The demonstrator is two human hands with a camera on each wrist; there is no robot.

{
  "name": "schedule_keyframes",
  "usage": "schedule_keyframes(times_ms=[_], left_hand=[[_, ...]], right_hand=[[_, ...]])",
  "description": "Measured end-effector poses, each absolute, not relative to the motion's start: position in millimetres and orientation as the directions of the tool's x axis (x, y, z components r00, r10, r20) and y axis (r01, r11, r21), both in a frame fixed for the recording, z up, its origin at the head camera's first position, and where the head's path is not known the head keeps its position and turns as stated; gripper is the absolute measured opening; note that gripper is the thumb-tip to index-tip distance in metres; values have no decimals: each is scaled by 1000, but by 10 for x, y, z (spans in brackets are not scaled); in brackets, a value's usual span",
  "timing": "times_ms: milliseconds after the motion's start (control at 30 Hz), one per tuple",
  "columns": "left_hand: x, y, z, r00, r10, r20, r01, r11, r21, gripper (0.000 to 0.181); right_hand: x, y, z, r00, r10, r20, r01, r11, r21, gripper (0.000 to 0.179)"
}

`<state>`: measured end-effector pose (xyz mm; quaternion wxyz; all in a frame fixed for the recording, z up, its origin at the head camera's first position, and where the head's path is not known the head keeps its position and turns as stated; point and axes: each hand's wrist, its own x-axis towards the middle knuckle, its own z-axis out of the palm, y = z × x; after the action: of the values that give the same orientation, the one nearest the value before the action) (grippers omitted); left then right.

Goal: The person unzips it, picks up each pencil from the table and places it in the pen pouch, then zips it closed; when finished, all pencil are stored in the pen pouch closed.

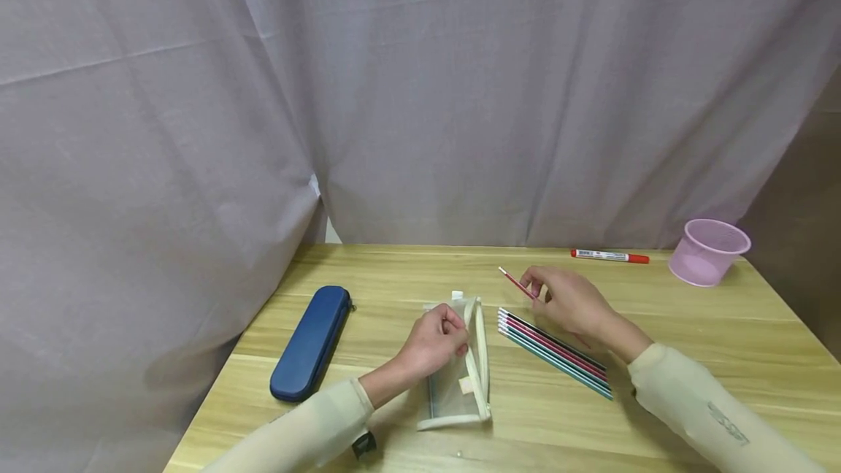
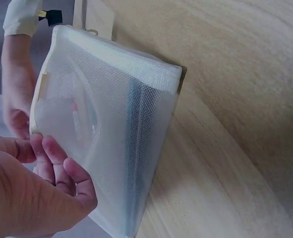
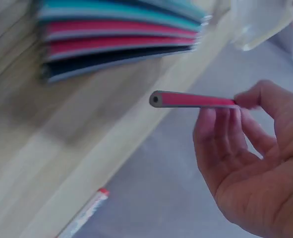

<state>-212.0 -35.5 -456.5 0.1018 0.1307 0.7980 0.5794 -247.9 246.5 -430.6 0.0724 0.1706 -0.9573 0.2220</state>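
Observation:
My left hand pinches the cream-edged rim of a see-through mesh pencil pouch, whose mouth gapes on the right side. Through the mesh in the left wrist view, dark and teal pencil-like strips show along one side of the pouch. In my right hand, a red pencil is held between thumb and fingers, raised above the table with its unsharpened end visible in the right wrist view. Several green, red and black pencils lie side by side below that hand, just right of the pouch.
On the left of the wooden table lies a closed blue pencil case. A red-capped marker rests near the back edge, with a pink mesh cup at the back right. Grey curtain hangs behind the table.

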Motion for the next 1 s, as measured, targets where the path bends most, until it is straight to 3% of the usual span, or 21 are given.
schedule_keyframes(times_ms=[167, 333, 433, 567, 700, 1000], left_hand=[[-2127, -336, -4594, -948, 317, -9, 82, 273, 958, 10], [-2140, -306, -4627, -950, 311, 1, 82, 247, 966, 10], [-2145, -292, -4622, -952, 305, 9, 86, 241, 967, 11], [-2139, -272, -4595, -955, 298, 2, 78, 242, 967, 12], [-2133, -251, -4584, -957, 292, -8, 69, 253, 965, 13], [-2137, -236, -4584, -957, 292, 3, 81, 257, 963, 12]], right_hand=[[-2390, 2274, -4221, -917, -243, 317, -388, 725, -569, 37], [-2258, 2059, -4248, -951, -140, 274, -308, 399, -864, 35], [-2154, 1945, -4298, -977, -71, 199, -209, 195, -958, 36], [-2033, 1827, -4392, -996, 5, 88, -88, 29, -996, 38], [-1947, 1748, -4510, -1000, 13, -16, 15, -50, -999, 37], [-1841, 1592, -4695, -992, -25, -122, 122, -15, -992, 42]])
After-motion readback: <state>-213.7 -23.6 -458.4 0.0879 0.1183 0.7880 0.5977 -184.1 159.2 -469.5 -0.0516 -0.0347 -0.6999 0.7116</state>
